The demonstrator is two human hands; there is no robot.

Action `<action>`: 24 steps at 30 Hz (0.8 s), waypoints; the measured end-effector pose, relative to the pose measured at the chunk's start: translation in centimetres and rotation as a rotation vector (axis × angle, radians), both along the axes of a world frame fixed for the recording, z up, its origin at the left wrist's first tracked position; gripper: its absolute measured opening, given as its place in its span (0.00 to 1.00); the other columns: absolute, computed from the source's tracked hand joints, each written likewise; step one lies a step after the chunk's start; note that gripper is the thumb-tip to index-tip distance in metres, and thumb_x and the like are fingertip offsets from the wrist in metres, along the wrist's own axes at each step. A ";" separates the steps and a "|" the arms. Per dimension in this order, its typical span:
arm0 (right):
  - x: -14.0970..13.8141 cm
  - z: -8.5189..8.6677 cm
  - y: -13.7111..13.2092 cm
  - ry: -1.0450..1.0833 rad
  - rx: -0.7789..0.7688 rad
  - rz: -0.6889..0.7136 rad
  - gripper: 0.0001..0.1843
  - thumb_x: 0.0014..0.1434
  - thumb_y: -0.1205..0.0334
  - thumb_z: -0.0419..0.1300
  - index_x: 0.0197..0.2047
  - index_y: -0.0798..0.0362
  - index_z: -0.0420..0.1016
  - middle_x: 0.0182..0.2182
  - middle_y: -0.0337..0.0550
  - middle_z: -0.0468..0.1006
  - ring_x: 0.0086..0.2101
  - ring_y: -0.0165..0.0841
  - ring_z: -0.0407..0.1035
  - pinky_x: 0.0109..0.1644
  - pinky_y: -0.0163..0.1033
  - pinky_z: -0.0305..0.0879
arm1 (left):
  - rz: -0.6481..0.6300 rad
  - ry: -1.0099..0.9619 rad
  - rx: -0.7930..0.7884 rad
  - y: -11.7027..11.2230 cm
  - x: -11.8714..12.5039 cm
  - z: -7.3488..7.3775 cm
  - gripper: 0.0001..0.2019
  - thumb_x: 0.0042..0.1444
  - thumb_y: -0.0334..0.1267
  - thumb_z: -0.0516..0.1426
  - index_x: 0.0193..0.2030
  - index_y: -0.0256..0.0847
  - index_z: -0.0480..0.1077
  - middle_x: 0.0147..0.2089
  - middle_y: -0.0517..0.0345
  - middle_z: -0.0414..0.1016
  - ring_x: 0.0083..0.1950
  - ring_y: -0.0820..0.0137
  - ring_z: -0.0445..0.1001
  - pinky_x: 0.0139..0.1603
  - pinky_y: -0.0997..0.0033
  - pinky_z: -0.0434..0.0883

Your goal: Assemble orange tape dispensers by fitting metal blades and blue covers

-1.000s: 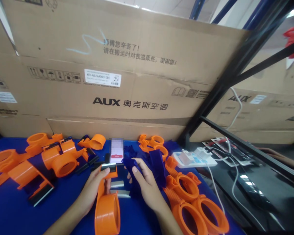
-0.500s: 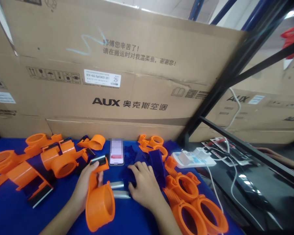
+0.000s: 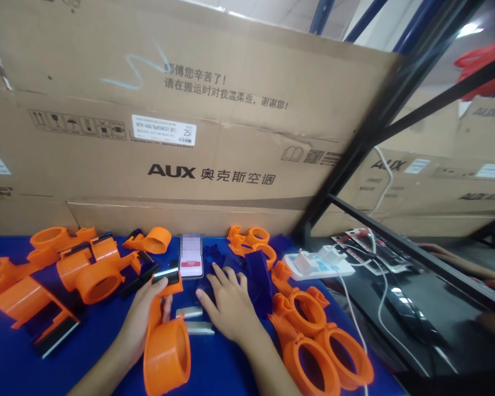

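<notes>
My left hand [image 3: 142, 311] is closed around the neck of an orange tape dispenser [image 3: 168, 352]. A black holder with a toothed blade [image 3: 167, 274] tops the dispenser, by my thumb, and its round hub hangs below my hand. My right hand [image 3: 230, 305] is open, fingers stretched and thumb apart, over the edge of a pile of dark blue plastic pieces [image 3: 258, 275]. Whether its fingertips touch a piece is unclear. Flat silver strips [image 3: 200, 328] lie on the blue surface between my hands. A phone [image 3: 191, 267] lies just beyond them.
More orange dispensers [image 3: 101, 280] with black blade holders crowd the left. Orange dispenser bodies [image 3: 311, 363] lie at the right. Behind them is a white power strip [image 3: 317, 264] with cables. A large cardboard box [image 3: 214, 137] walls off the back, beside a dark metal frame [image 3: 355, 129].
My right hand has shifted a little left and its fingers have spread out over the blue pieces. My left hand still holds the dispenser. The view has turned slightly right.
</notes>
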State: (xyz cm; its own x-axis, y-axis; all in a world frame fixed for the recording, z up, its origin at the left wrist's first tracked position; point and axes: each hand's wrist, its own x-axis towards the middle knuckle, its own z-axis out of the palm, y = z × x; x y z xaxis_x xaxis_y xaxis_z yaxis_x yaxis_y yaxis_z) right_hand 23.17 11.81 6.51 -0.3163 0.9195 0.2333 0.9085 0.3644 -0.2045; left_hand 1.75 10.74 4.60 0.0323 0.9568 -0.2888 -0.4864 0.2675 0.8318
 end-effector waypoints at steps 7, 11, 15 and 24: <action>0.6 0.0 0.0 -0.003 0.003 -0.034 0.25 0.73 0.42 0.47 0.54 0.47 0.79 0.64 0.55 0.70 0.61 0.55 0.61 0.58 0.60 0.58 | -0.014 0.046 0.049 0.1 0.2 -0.4 0.20 0.57 0.52 0.64 0.25 0.40 0.68 0.19 0.63 0.68 0.18 0.75 0.64 0.21 0.76 0.64; 0.6 0.2 0.2 -0.005 -0.043 -0.037 0.26 0.74 0.42 0.45 0.53 0.46 0.78 0.59 0.55 0.74 0.56 0.52 0.65 0.55 0.58 0.60 | -0.026 0.047 0.052 0.0 0.4 -0.4 0.19 0.57 0.51 0.64 0.25 0.40 0.68 0.18 0.64 0.68 0.18 0.76 0.62 0.21 0.77 0.65; 0.8 0.0 0.4 -0.008 -0.041 -0.036 0.26 0.73 0.41 0.45 0.56 0.44 0.78 0.61 0.54 0.72 0.58 0.53 0.63 0.56 0.58 0.60 | -0.026 0.020 0.055 -0.3 0.7 -0.2 0.18 0.57 0.50 0.65 0.26 0.40 0.69 0.19 0.65 0.68 0.18 0.77 0.62 0.21 0.79 0.65; 0.6 -0.1 0.6 -0.036 -0.036 -0.007 0.27 0.73 0.41 0.46 0.61 0.46 0.76 0.70 0.50 0.64 0.62 0.55 0.59 0.61 0.61 0.56 | -0.006 0.051 0.034 -0.2 0.4 -0.5 0.17 0.57 0.50 0.66 0.28 0.40 0.69 0.21 0.65 0.69 0.18 0.77 0.64 0.21 0.79 0.65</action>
